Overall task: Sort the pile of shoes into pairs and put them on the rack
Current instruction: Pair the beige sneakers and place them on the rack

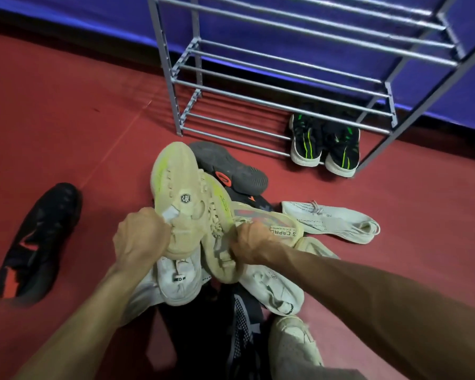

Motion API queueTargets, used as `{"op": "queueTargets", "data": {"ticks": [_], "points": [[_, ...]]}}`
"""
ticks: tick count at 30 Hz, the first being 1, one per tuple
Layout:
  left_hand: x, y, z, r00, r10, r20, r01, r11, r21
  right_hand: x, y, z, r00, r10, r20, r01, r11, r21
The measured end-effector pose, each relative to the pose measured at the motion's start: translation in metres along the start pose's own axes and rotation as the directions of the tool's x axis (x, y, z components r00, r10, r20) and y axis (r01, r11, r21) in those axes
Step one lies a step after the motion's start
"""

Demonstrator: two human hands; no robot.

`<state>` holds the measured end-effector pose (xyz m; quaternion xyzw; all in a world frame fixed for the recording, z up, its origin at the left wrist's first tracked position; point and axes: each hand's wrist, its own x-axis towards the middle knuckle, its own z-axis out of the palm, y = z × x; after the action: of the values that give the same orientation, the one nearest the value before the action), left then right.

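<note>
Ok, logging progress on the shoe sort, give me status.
Left hand grips one beige shoe; right hand grips its mate. Black-and-green pair already on the rack bottom shelf. Path to rack open.

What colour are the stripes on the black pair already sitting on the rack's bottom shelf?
Neon green stripes on the black pair; head view, the only one.

The rack point(285, 78) stands at the back. Two shoes point(325, 145) sit side by side on its bottom bars, at the right. The pile point(231, 270) lies on the floor point(66, 119) in front of the rack. One shoe point(39, 242) lies alone, left of the pile.
</note>
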<state>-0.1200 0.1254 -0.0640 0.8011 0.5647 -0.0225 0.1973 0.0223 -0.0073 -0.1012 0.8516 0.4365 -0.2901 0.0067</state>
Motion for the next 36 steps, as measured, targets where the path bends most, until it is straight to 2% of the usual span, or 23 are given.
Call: {"op": "queueTargets", "data": {"ticks": [2,7,13,19,22,24,28,33,34,36], "points": [[0.002,0.002,-0.003,1.0,-0.01,-0.018,0.009,1.0,-0.023,0.002,-0.003,-0.008,0.999,0.024,-0.034,-0.023,0.999,0.044],[-0.002,0.025,0.0,0.995,0.067,-0.07,-0.07,0.996,-0.048,-0.007,0.026,-0.037,0.934,0.157,-0.322,-0.091,0.973,0.211],[-0.02,0.09,0.019,0.961,0.223,-0.164,-0.247,0.958,-0.145,-0.038,0.097,-0.075,0.776,0.33,-0.537,-0.171,0.93,0.324],[-0.029,0.153,0.04,0.936,0.296,-0.192,-0.339,0.904,-0.26,-0.058,0.168,-0.105,0.639,0.518,-0.569,-0.338,0.853,0.397],[-0.016,0.185,0.038,0.929,0.306,-0.207,-0.362,0.866,-0.345,-0.052,0.199,-0.128,0.64,0.487,-0.594,-0.338,0.873,0.352],[0.001,0.212,0.034,0.927,0.313,-0.206,-0.37,0.854,-0.366,-0.038,0.209,-0.149,0.62,0.503,-0.602,-0.326,0.863,0.385],[0.041,0.275,0.026,0.924,0.313,-0.221,-0.377,0.849,-0.371,-0.003,0.211,-0.191,0.423,0.716,-0.555,-0.378,0.696,0.61],[0.087,0.353,0.018,0.933,0.32,-0.166,-0.359,0.867,-0.346,0.024,0.229,-0.229,0.276,0.845,-0.458,-0.298,0.528,0.795],[0.095,0.366,0.019,0.938,0.316,-0.141,-0.346,0.873,-0.344,0.028,0.234,-0.233,0.272,0.844,-0.462,-0.279,0.529,0.802],[0.109,0.39,0.025,0.946,0.315,-0.081,-0.324,0.888,-0.327,0.037,0.236,-0.233,0.297,0.785,-0.544,-0.31,0.618,0.723]]}}
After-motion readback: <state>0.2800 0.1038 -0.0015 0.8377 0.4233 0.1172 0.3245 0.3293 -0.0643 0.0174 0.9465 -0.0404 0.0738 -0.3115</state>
